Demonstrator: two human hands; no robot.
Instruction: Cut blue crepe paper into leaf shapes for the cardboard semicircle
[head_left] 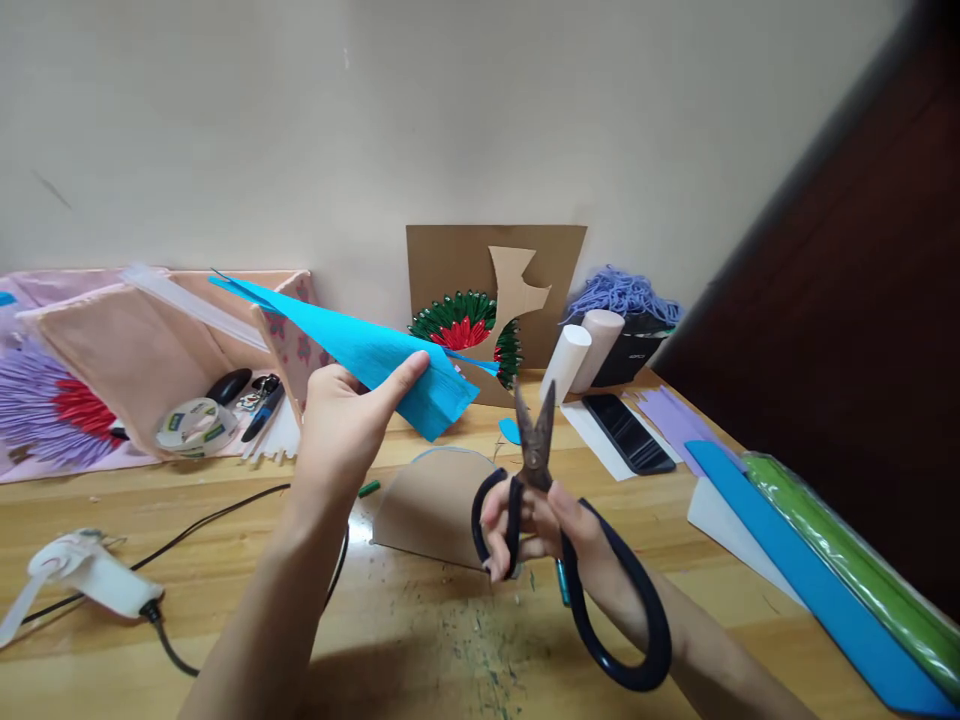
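Note:
Folded blue paper (352, 345) is pinched in my left hand (352, 410), thumb on top, raised over the table and pointing up to the left. A narrow blue strip sticks out at its right end. My right hand (555, 530) grips black-handled scissors (536, 450) by the loops. Their dark metal blades are slightly apart and point upward, to the right of the paper and apart from it. Beneath the hands lies a half-round piece of brown cardboard (431, 505), partly covered by the right hand. A small blue scrap (510, 431) rests behind the scissors.
A hot glue gun (97, 575) with its cable lies at left, before a fabric box (127, 350) holding a tape roll (196, 428). Cardboard (435, 255) leans on the wall. At right are white rolls (566, 360), a phone (628, 433) and green wrapped paper (847, 560).

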